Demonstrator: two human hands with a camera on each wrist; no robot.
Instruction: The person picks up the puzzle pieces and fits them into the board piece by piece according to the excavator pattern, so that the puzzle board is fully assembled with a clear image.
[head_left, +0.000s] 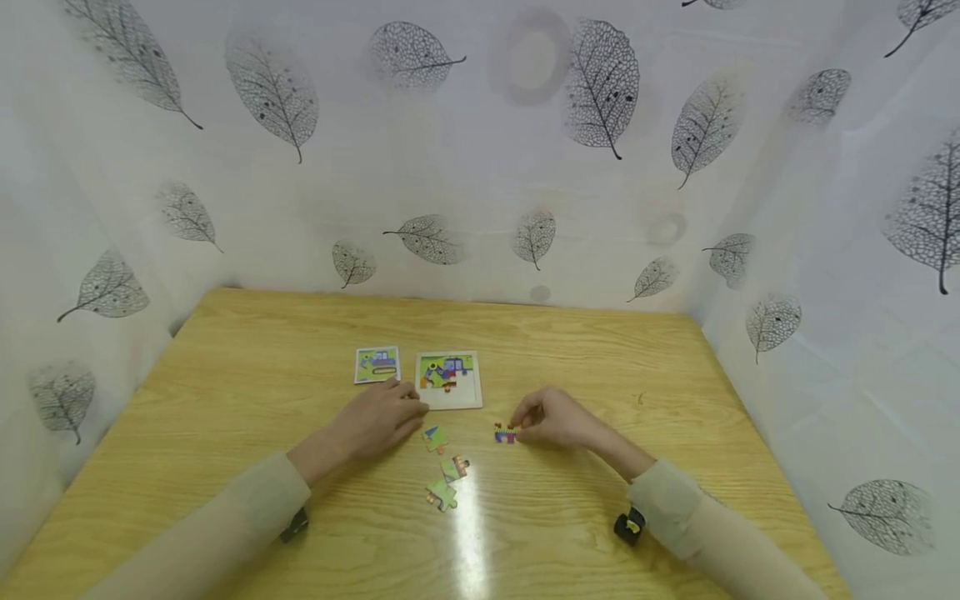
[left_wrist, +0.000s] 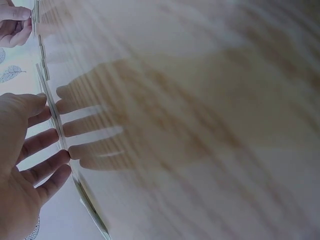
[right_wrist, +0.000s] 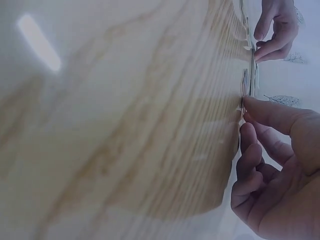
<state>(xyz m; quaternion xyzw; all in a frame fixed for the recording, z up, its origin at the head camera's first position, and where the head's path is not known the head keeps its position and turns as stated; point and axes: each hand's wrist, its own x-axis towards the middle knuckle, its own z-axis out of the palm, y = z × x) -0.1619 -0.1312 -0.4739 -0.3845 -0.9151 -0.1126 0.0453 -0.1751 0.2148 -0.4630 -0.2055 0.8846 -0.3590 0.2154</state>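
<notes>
My right hand (head_left: 558, 418) pinches a purple, striped jigsaw puzzle piece (head_left: 504, 434) low over the table, right of the loose pieces. Edge-on in the right wrist view, that puzzle piece (right_wrist: 244, 82) shows at the thumb and index fingertip. My left hand (head_left: 378, 418) lies with relaxed, fairly straight fingers at the lower left corner of the puzzle tray (head_left: 468, 397). Some joined pieces fill the tray's upper part with a vehicle picture. Several green loose puzzle pieces (head_left: 441, 495) lie below the tray, close to the left hand's fingertips.
A small picture card (head_left: 377, 365) with a blue digger lies left of the tray. The wooden table (head_left: 600, 358) reaches back to a white curtain (head_left: 480, 167) printed with dark leaves. Dark wrist cameras (head_left: 629, 527) sit under both sleeves.
</notes>
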